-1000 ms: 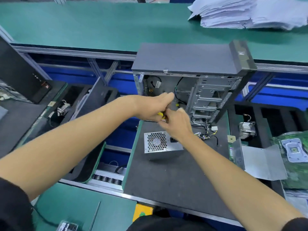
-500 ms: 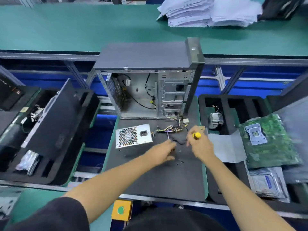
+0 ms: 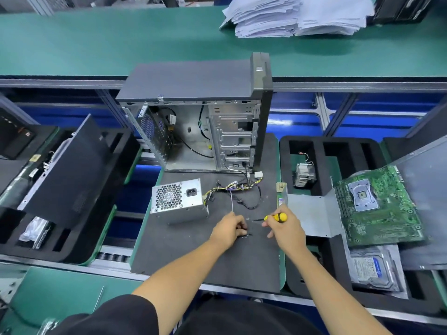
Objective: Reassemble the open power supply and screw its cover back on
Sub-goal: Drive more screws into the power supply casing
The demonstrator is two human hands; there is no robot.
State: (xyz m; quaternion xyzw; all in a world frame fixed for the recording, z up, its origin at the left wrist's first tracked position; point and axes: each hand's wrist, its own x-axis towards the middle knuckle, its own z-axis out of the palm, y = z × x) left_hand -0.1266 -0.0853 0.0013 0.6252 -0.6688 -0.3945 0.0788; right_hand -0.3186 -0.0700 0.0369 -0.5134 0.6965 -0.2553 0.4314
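Nearest, at about 6 o'clock on the dark work mat [image 3: 183, 257]: left hand [image 3: 227, 229] down on the mat, fingers curled over small dark bits [image 3: 246, 234], probably screws being gathered, though too small to tell. Cannot tell whether anything is actually pinched.

Just to the right, toward 3 o'clock from it: right hand [image 3: 286, 229] wrapped round a yellow-handled screwdriver [image 3: 275, 217], thin shaft pointing toward 9 o'clock, at the left hand. Held low and level, likely so the tip can meet a screw as soon as it is picked.

Farther, at about 10 o'clock from the hands: power supply [image 3: 179, 200], flat on the mat, well apart from both hands. Fan grille and mains socket face tilted up toward the viewer; long axis running 9 to 3 o'clock. Cable bundle [image 3: 229, 188] leaving its right end toward 2 o'clock. Looks closed from here; cover seams not readable. Set with the socket face near, presumably to keep screw holes within reach.

Beyond, at 12 o'clock: computer case [image 3: 193, 131], upright, open side toward the viewer, interior mostly bare.

At 3 o'clock, off the mat: grey metal panel [image 3: 312, 213], green motherboard [image 3: 377, 204], and a heatsink [image 3: 303, 175] in a foam tray.

Farthest, at 1 o'clock: stack of papers [image 3: 297, 15] on the green bench.
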